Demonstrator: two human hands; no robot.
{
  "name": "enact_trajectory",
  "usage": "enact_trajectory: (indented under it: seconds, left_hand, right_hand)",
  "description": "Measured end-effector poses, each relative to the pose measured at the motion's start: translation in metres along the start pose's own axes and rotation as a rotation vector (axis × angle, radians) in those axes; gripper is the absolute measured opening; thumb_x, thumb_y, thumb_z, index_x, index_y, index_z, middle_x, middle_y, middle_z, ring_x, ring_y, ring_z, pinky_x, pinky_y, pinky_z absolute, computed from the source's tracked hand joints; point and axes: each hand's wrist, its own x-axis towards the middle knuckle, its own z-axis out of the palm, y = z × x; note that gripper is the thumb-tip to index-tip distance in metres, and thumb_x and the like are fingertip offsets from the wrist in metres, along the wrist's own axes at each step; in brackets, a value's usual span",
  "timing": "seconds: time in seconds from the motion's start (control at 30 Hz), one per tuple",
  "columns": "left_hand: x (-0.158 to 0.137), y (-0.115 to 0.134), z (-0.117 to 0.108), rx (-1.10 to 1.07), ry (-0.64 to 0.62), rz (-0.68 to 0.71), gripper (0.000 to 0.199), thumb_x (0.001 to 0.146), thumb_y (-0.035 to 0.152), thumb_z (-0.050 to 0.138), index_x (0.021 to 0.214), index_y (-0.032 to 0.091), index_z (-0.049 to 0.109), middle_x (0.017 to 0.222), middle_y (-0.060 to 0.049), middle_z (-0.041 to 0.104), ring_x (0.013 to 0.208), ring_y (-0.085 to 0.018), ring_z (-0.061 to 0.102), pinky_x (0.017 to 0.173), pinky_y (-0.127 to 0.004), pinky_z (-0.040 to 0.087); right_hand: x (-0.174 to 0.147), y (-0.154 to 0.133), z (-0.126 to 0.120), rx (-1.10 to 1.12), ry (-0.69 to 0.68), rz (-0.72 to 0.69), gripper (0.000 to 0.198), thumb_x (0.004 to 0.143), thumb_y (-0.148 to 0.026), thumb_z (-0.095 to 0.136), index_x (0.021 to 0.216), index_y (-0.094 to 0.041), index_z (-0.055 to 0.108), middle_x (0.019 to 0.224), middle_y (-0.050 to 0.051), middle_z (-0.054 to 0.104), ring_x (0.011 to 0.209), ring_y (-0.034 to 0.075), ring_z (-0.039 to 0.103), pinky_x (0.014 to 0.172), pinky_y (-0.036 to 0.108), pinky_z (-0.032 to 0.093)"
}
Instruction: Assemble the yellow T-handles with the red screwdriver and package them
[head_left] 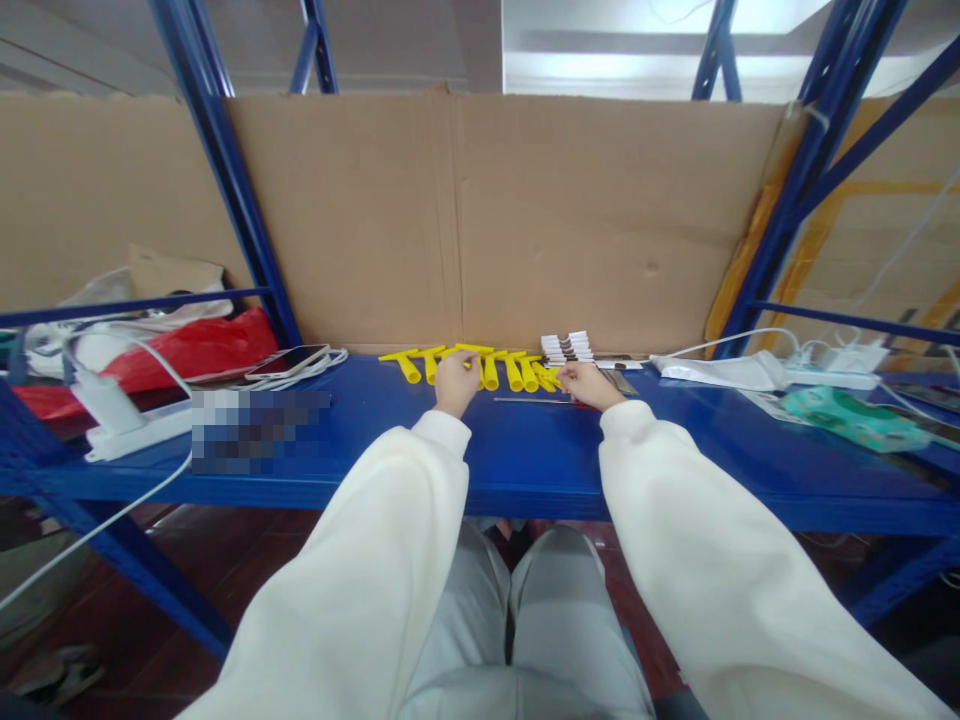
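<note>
A row of yellow T-shaped plastic pieces lies along the back of the blue shelf top. My left hand is over the left-middle part of this row, fingers curled together; whatever they hold is hidden. My right hand sits at the row's right end, thumb and fingers pinched beside a small heap of little yellow parts. What is in that pinch is too small to make out. In front of the row lies a thin metal rod, its right end close under my right hand. A stack of white strips with dark marks is just behind.
Brown cardboard stands upright behind the shelf top, between blue metal posts. At left are a phone, a white power strip and a red bag. A green packet and white cables are at right.
</note>
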Motion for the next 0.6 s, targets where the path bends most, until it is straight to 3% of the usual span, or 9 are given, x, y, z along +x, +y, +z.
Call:
enact_trajectory:
  seconds: [0.2, 0.4, 0.6]
  left_hand:
    - [0.001, 0.004, 0.000, -0.145, -0.044, -0.053, 0.033, 0.088, 0.015, 0.051, 0.107, 0.013, 0.077, 0.090, -0.009, 0.079, 0.086, -0.020, 0.076, 0.082, -0.027, 0.057]
    - [0.000, 0.004, 0.000, -0.145, -0.079, -0.048, 0.033, 0.086, 0.015, 0.052, 0.107, 0.013, 0.077, 0.088, -0.008, 0.079, 0.084, -0.019, 0.075, 0.083, -0.027, 0.056]
    - [0.001, 0.006, -0.001, -0.126, -0.056, -0.048, 0.033, 0.087, 0.018, 0.051, 0.107, 0.014, 0.077, 0.084, -0.007, 0.079, 0.084, -0.020, 0.075, 0.082, -0.028, 0.055]
  right_hand:
    - [0.000, 0.001, -0.002, -0.114, -0.028, -0.063, 0.017, 0.085, -0.012, 0.052, 0.076, -0.015, 0.067, 0.065, 0.003, 0.070, 0.057, 0.013, 0.060, 0.060, 0.022, 0.048]
    - [0.006, 0.010, -0.008, -0.170, -0.023, -0.112, 0.010, 0.079, -0.012, 0.062, 0.076, -0.016, 0.071, 0.078, 0.004, 0.075, 0.073, 0.016, 0.067, 0.072, 0.024, 0.052]
    - [0.002, 0.021, -0.016, -0.153, -0.121, -0.075, 0.002, 0.073, -0.017, 0.073, 0.072, -0.018, 0.073, 0.071, 0.001, 0.074, 0.068, 0.016, 0.065, 0.070, 0.025, 0.053]
